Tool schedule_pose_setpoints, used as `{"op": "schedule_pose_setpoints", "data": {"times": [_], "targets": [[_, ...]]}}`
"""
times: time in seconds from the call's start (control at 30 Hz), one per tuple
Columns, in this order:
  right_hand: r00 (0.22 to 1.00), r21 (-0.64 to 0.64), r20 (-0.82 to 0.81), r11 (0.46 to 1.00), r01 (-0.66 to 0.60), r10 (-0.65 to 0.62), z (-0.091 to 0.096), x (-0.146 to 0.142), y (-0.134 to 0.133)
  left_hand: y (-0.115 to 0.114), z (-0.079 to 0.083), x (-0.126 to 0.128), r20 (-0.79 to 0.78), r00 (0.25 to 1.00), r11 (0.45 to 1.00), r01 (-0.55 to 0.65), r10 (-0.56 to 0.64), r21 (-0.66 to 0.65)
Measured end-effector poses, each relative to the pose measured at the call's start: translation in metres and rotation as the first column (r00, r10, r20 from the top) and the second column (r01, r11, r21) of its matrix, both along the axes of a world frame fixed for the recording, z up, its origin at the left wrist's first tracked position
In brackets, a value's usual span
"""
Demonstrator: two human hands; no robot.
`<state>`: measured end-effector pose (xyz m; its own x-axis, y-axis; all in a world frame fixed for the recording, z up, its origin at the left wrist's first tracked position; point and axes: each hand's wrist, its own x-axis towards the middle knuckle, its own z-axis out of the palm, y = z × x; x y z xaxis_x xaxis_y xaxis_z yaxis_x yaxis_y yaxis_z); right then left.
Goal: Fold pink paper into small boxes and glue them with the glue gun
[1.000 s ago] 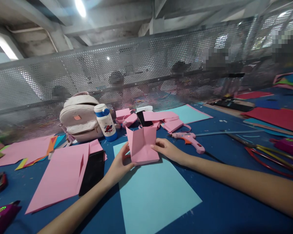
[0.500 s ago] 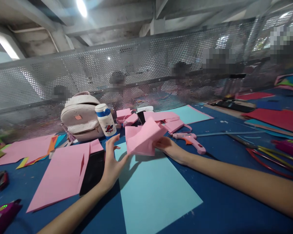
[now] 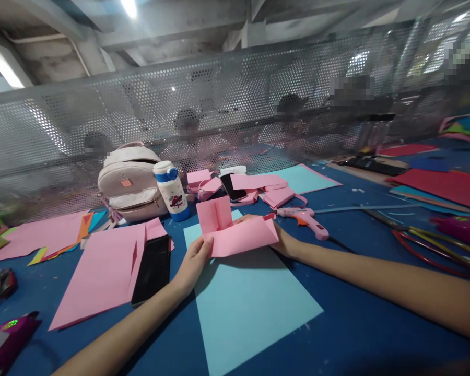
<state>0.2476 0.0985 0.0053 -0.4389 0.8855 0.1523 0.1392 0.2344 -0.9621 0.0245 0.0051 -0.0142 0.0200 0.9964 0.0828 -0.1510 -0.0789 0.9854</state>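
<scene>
Both my hands hold a folded pink paper piece [image 3: 235,232] above a light blue sheet [image 3: 250,303] on the blue table. My left hand [image 3: 194,258] pinches its lower left edge with thumb and fingers. My right hand [image 3: 284,241] grips the right end from behind and is mostly hidden by the paper. The piece lies nearly flat, with one panel standing up at its left.
A black phone [image 3: 152,269] lies on pink sheets [image 3: 102,271] at the left. Behind stand a white backpack [image 3: 129,183], a water bottle [image 3: 171,190], pink paper scraps and a second phone [image 3: 233,187]. A pink glue gun [image 3: 303,220] lies right; a perforated metal screen [image 3: 219,120] closes off the back.
The pink piece went from standing upright to tilted in my right hand alone, then down flat. My left hand let go, opened, and now grips it again.
</scene>
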Motion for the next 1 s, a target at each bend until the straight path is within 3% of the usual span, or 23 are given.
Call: {"op": "schedule_pose_setpoints", "data": {"times": [0.2, 0.37, 0.43, 0.5, 0.57, 0.63, 0.73, 0.8, 0.87, 1.0], "targets": [[0.995, 0.118, -0.102, 0.993, 0.02, -0.008, 0.003, -0.001, -0.007, 0.006, -0.008, -0.001, 0.055, 0.989, 0.99, -0.14, 0.138, 0.026], [0.983, 0.114, -0.175, 0.991, 0.073, -0.053, 0.003, 0.001, -0.006, 0.005, -0.009, -0.001, 0.05, 0.972, 0.97, -0.234, 0.231, 0.071], [0.976, 0.082, -0.213, 0.995, 0.064, -0.045, 0.004, 0.0, -0.006, 0.001, -0.007, -0.001, -0.021, 0.957, 0.95, -0.284, 0.289, 0.133], [0.97, 0.033, -0.243, 0.999, 0.041, -0.032, 0.005, -0.002, -0.009, -0.005, -0.002, -0.001, -0.168, 0.918, 0.909, -0.305, 0.36, 0.283], [0.968, -0.03, -0.251, 1.0, 0.003, -0.01, 0.005, -0.004, -0.013, -0.013, 0.005, 0.001, -0.356, 0.822, 0.837, -0.239, 0.444, 0.492], [0.97, -0.098, -0.242, 0.994, -0.042, 0.017, 0.004, -0.005, -0.017, -0.021, 0.011, 0.005, -0.514, 0.677, 0.746, -0.08, 0.527, 0.661], [0.971, -0.174, -0.233, 0.981, -0.088, 0.046, 0.002, -0.007, -0.024, -0.03, 0.016, 0.012, -0.672, 0.46, 0.642, 0.248, 0.581, 0.725], [0.971, -0.199, -0.231, 0.974, -0.107, 0.059, 0.002, -0.007, -0.028, -0.03, 0.016, 0.016, -0.755, 0.342, 0.637, 0.406, 0.56, 0.656], [0.971, -0.209, -0.228, 0.97, -0.124, 0.075, 0.004, -0.008, -0.032, -0.027, 0.015, 0.017, -0.808, 0.288, 0.668, 0.455, 0.514, 0.588], [0.967, -0.217, -0.224, 0.961, -0.169, 0.12, 0.012, -0.008, -0.04, -0.02, 0.014, 0.013, -0.822, 0.356, 0.713, 0.414, 0.445, 0.566]]}}
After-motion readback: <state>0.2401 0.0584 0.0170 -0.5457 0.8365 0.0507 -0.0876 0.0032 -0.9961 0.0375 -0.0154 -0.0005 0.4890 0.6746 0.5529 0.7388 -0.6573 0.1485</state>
